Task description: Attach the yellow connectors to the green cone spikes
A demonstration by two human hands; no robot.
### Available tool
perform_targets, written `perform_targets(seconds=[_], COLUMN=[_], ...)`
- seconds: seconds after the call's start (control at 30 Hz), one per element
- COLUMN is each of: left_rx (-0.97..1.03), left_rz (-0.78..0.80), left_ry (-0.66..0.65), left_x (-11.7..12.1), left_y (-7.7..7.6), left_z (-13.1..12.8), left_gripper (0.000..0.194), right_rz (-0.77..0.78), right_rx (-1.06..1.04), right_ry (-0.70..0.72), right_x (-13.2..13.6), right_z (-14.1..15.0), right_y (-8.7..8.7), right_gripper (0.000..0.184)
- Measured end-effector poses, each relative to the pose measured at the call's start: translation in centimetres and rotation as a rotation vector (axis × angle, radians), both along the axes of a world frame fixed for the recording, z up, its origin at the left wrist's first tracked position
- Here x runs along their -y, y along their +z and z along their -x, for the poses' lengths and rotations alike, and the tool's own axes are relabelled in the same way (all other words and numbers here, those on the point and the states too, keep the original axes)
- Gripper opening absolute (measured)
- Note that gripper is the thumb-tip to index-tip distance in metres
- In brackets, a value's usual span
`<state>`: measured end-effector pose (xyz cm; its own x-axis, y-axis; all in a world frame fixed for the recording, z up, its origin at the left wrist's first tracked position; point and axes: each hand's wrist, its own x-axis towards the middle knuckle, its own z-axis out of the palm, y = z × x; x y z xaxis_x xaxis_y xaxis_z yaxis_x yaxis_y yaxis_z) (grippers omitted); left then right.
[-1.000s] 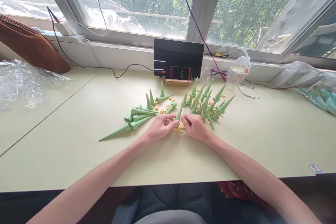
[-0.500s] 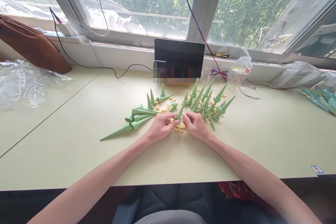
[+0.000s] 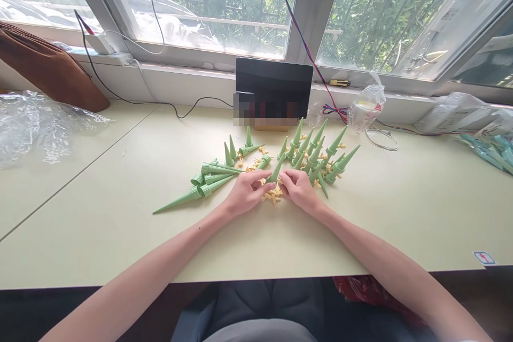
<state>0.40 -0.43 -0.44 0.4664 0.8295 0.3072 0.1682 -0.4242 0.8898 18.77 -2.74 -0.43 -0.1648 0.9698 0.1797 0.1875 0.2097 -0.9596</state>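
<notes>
My left hand (image 3: 245, 193) and my right hand (image 3: 298, 190) meet over the middle of the pale green table (image 3: 120, 208). Both pinch one green plastic cone spike (image 3: 275, 171), which points up and away between them. Small yellow plastic bits (image 3: 273, 196) lie scattered under and between my hands. A stack of nested green cones (image 3: 200, 188) lies on its side to the left. Several cones stand upright in a cluster (image 3: 318, 152) just beyond my right hand.
A dark tablet (image 3: 274, 83) with a phone leaning against it stands at the window sill. A brown bag (image 3: 48, 67) and clear plastic wrap (image 3: 36, 123) are at far left. A tied plastic bag (image 3: 365, 104), a white cable coil (image 3: 381, 139) and teal parts (image 3: 491, 149) sit at right.
My hands have stayed in place, with only slight finger shifts on the green cone; the view has shifted slightly.
</notes>
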Motion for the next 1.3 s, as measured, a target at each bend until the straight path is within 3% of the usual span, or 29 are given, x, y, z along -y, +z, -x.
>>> perform_targets(seconds=[0.23, 0.3, 0.5, 0.8, 1.1, 1.3], left_rx=[-0.013, -0.005, 0.029, -0.058, -0.040, -0.028], left_rz=[0.208, 0.209, 0.064, 0.250, 0.264, 0.283], left_ry=[-0.108, -0.099, -0.018, -0.120, -0.093, -0.091], left_x=[0.8, 0.7, 0.2, 0.8, 0.4, 0.6], left_y=[1.5, 1.2, 0.0, 2.1, 1.0, 1.3], left_z=[0.1, 0.1, 0.0, 0.1, 0.1, -0.1], left_gripper=[0.039, 0.040, 0.038, 0.036, 0.047, 0.045], right_rz=[-0.393, -0.370, -0.086, -0.393, -0.284, -0.185], right_rx=[0.355, 0.341, 0.101, 0.405, 0.269, 0.179], right_ry=[-0.048, -0.050, -0.015, -0.034, -0.069, -0.084], right_x=[-0.1, -0.1, 0.1, -0.2, -0.1, -0.1], right_z=[-0.7, -0.7, -0.2, -0.6, -0.3, -0.2], right_y=[-0.2, -0.2, -0.2, -0.4, -0.3, -0.3], right_gripper=[0.034, 0.034, 0.037, 0.035, 0.034, 0.039])
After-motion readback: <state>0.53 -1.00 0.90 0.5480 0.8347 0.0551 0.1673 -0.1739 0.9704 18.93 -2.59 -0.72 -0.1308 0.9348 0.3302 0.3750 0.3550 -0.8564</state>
